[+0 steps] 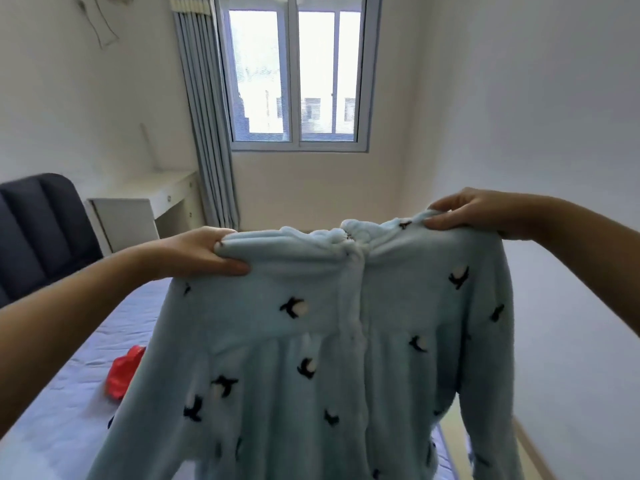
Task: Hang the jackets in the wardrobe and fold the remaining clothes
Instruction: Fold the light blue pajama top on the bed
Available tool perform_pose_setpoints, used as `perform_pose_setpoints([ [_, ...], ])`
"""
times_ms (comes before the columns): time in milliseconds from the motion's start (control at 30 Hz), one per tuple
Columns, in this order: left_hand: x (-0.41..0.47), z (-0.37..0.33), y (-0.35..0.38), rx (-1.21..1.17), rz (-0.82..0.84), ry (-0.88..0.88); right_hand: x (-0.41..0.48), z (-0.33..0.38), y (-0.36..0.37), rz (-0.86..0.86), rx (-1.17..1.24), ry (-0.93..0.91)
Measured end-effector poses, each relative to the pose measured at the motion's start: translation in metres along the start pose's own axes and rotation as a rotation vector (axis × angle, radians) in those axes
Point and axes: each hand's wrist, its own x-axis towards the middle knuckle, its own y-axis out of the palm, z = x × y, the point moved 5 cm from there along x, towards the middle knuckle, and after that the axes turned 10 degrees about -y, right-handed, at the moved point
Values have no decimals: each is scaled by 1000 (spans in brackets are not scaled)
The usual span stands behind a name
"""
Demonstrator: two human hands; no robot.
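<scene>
A light blue fleece top (311, 341) with small black-and-white bird figures hangs in the air in front of me, spread wide, its ruffled collar up. My left hand (204, 251) grips its left shoulder. My right hand (474, 213) pinches the right shoulder near the collar. The garment's lower part runs out of the frame at the bottom. A red piece of clothing (123, 372) lies on the bed, partly hidden behind the blue top.
The bed (59, 410) with a pale lilac sheet lies below and to the left, with a dark padded headboard (38, 230). A white desk (145, 206) stands beside grey curtains (211, 133) and a window (294, 74). A white wall (536, 133) rises on the right.
</scene>
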Motion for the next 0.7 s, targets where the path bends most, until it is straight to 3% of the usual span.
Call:
perform_pose_setpoints([
  [100,64,25,-24,158,-31,-40,67,-26,-12,43,-51,105],
  [233,211,93,-26,436,-37,-196,208,-113,-5,-27,-444,236],
  [333,335,146,-16,556,-269,-278,319,-192,16,-230,-717,324],
  [433,426,210,26,630,-480,-246,401,-272,68,-361,-748,355],
  [533,449,316,132,673,-250,-299,431,-371,183,-138,-684,418],
  [700,363,527,329,785,268,-422,368,-527,423,370,-505,603],
])
